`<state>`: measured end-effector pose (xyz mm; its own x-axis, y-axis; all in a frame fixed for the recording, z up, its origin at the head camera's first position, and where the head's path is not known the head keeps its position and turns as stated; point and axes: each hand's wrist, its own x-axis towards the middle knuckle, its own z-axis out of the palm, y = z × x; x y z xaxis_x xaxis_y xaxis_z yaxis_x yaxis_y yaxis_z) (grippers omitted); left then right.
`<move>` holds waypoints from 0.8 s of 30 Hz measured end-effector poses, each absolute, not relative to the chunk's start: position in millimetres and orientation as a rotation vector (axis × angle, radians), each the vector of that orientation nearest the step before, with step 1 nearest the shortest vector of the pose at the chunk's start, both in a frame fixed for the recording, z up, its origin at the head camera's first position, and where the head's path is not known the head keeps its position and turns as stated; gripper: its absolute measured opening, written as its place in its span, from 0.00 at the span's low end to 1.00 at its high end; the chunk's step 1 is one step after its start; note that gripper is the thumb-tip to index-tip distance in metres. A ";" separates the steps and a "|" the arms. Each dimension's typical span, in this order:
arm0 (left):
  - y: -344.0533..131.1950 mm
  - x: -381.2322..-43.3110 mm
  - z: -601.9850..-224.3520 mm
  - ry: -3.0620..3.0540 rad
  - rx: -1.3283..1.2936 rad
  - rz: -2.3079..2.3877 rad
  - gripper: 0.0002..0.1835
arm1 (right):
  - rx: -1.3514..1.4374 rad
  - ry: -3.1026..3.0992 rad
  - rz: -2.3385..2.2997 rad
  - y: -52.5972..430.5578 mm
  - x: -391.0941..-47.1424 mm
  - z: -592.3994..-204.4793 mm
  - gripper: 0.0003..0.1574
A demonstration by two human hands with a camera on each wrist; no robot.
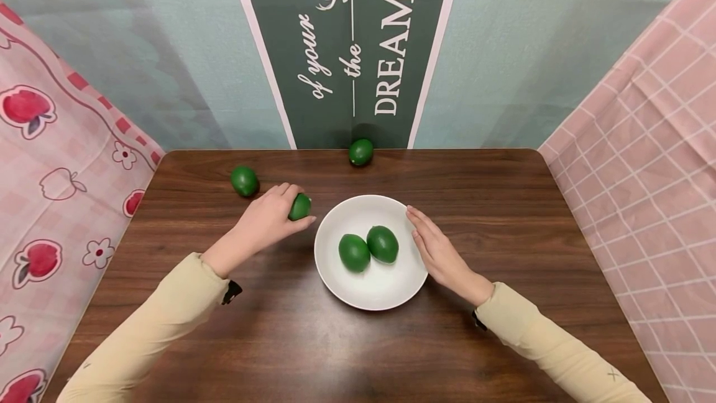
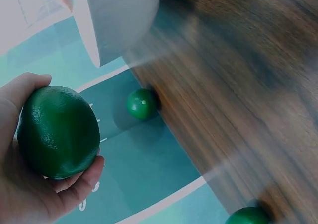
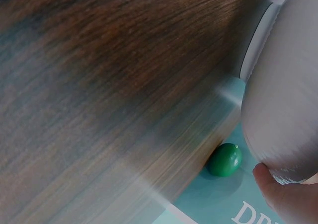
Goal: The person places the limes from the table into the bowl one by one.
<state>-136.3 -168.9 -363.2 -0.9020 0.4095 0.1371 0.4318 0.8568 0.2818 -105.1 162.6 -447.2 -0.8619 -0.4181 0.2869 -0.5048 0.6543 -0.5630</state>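
A green lime point(image 1: 300, 206) is gripped between the thumb and fingers of my left hand point(image 1: 271, 213), just left of the bowl. The left wrist view shows this lime point(image 2: 59, 133) large, the fingers curled round it. Two more limes point(image 1: 354, 252) lie side by side inside the white bowl point(image 1: 370, 297). My right hand point(image 1: 442, 254) rests along the bowl's right side with its fingers straight. In the right wrist view, a fingertip point(image 3: 263, 177) is right at the bowl's outer wall point(image 3: 278, 100).
One lime point(image 1: 244, 181) sits at the back left of the brown wooden table point(image 1: 268, 341). Another lime point(image 1: 360, 152) lies at the table's back edge, by the hanging cloth point(image 1: 352, 123). Pink patterned cloths flank both sides.
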 end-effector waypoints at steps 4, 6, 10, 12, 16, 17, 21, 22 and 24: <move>-164.6 -137.0 -361.3 -2.950 -0.670 -0.486 0.25 | 0.768 -2.737 0.994 162.5 -105.2 -446.9 0.25; -162.5 -137.3 -360.7 -2.952 -0.670 -0.491 0.25 | 0.767 -2.736 0.994 162.5 -105.2 -446.9 0.25; -158.8 -137.5 -359.7 -2.960 -0.667 -0.498 0.25 | 0.766 -2.730 0.998 162.6 -105.1 -447.0 0.25; -157.4 -137.3 -359.2 -2.961 -0.666 -0.504 0.25 | 0.766 -2.731 0.999 162.6 -105.1 -447.2 0.25; -154.6 -137.2 -358.6 -2.948 -0.674 -0.514 0.25 | 0.760 -2.740 1.001 162.6 -105.0 -447.5 0.25; -153.8 -137.2 -358.5 -2.942 -0.679 -0.517 0.25 | 0.758 -2.743 1.001 162.7 -105.0 -447.5 0.25; -150.6 -136.7 -358.3 -2.921 -0.697 -0.521 0.25 | 0.753 -2.751 1.004 162.5 -105.0 -447.2 0.25; -149.7 -136.5 -358.3 -2.918 -0.702 -0.521 0.25 | 0.753 -2.753 1.007 162.5 -105.0 -447.1 0.25; -147.9 -136.0 -358.0 -2.916 -0.713 -0.523 0.26 | 0.755 -2.756 1.007 162.4 -105.0 -446.9 0.25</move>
<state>-136.0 -147.9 -358.0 -0.8862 0.4307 0.1705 0.4631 0.8319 0.3058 -105.0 162.4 -446.9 -0.8700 -0.4145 0.2669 -0.4889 0.6559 -0.5752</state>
